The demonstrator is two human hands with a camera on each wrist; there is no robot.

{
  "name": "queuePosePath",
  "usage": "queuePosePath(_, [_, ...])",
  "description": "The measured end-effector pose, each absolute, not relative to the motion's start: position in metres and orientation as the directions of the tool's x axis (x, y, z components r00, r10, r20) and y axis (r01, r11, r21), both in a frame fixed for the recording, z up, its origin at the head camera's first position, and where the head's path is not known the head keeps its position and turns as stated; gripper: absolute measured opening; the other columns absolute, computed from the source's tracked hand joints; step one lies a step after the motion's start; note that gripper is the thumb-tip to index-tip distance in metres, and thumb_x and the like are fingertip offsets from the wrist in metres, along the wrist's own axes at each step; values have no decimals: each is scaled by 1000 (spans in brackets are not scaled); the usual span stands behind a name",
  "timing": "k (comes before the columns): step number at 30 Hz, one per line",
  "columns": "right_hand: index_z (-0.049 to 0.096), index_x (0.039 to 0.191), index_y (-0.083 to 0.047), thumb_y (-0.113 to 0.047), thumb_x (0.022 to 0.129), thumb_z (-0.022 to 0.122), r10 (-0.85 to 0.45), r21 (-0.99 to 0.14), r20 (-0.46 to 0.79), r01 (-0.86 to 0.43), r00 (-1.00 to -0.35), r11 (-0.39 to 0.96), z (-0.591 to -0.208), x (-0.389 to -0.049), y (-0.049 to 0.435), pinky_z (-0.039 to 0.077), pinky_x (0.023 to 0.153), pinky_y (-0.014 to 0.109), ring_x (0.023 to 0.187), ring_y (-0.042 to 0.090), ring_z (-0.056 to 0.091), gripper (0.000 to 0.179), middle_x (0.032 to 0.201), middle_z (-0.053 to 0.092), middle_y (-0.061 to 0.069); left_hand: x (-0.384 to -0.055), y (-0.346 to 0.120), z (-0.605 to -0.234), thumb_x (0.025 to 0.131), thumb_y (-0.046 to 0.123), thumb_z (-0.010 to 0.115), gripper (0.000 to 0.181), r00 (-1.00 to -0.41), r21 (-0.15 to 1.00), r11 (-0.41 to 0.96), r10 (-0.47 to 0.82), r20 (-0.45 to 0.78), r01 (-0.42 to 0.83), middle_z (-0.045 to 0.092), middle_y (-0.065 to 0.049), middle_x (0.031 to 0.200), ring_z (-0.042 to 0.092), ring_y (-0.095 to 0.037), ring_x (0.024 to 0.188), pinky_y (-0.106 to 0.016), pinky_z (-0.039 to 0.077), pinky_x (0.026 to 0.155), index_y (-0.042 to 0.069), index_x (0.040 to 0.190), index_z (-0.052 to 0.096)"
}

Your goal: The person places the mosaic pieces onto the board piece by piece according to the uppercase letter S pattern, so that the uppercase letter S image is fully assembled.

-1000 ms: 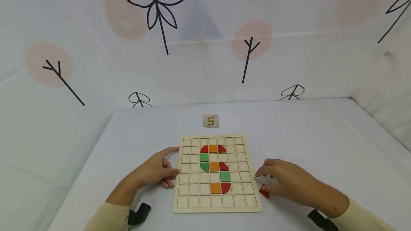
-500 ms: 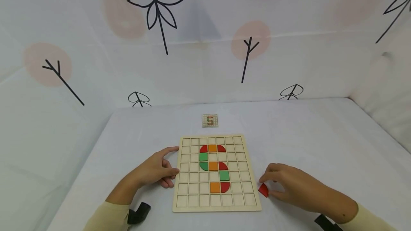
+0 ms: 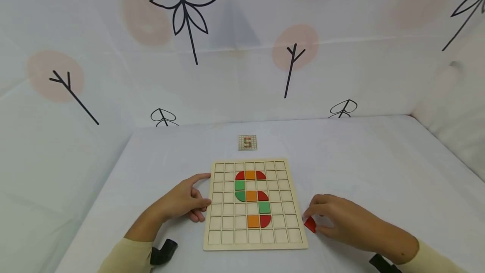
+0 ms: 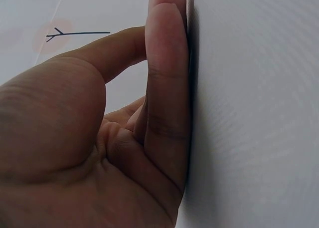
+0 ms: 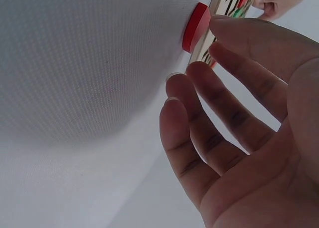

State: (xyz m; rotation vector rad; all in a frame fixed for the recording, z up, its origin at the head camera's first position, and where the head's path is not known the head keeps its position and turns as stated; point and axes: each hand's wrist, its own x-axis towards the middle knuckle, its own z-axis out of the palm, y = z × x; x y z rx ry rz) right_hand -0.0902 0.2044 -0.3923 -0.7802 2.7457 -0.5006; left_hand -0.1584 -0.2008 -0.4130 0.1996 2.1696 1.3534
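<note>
A pale wooden grid board (image 3: 223,236) lies flat on the cloth. Red, orange and green tiles form an S-like pattern in its cells. My left hand (image 3: 185,201) touches the board's left edge with index finger and thumb. At the lower right corner of the board lies a red curved-edge tile (image 3: 310,224), just off the board. My right hand (image 3: 341,218) has thumb and index finger at opposite sides of this tile, seemingly in a light pinch. The right wrist view shows the thumb against the red tile (image 5: 196,27), with the other fingers loosely bent.
A small pattern card (image 3: 247,142) with an S on a grid lies behind the board. White cloth (image 3: 360,151) covers the table, and printed fabric (image 3: 235,83) rises behind and at both sides. Black straps (image 3: 163,252) show near the sleeves.
My right hand first drew away rightward from the board, uncovering more of the red tile, then came slightly back left. The left hand and the board stay in place.
</note>
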Motion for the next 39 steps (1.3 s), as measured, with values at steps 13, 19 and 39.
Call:
queuePosePath(13, [75,102,-31,-18,79,85,-551,-379,-130,-472,-824,796,-395,-90,204,59,80,28,90,2,56,28,101,62,-19,-160,-201,-414,90,17,76,85,-826,865,475,415,-381,-161,65,-11,81,72,-20,64,-35,61,59,19,158,25])
queuePosePath(19, [77,101,-29,-16,78,85,-564,-379,-119,-487,-817,787,-398,-92,203,59,77,26,86,-1,54,27,97,62,-20,-160,-201,-414,90,18,76,85,-825,868,470,419,-380,-161,65,-11,80,72,-20,64,-35,61,59,19,158,25])
queuePosePath(39, [68,94,-33,-19,77,86,-546,-425,-178,-436,-819,793,-403,-91,201,53,71,21,78,-3,48,28,86,57,-24,-160,-202,-416,89,18,77,86,-827,866,472,410,-384,-168,65,-11,80,72,-21,63,-35,60,58,19,158,25])
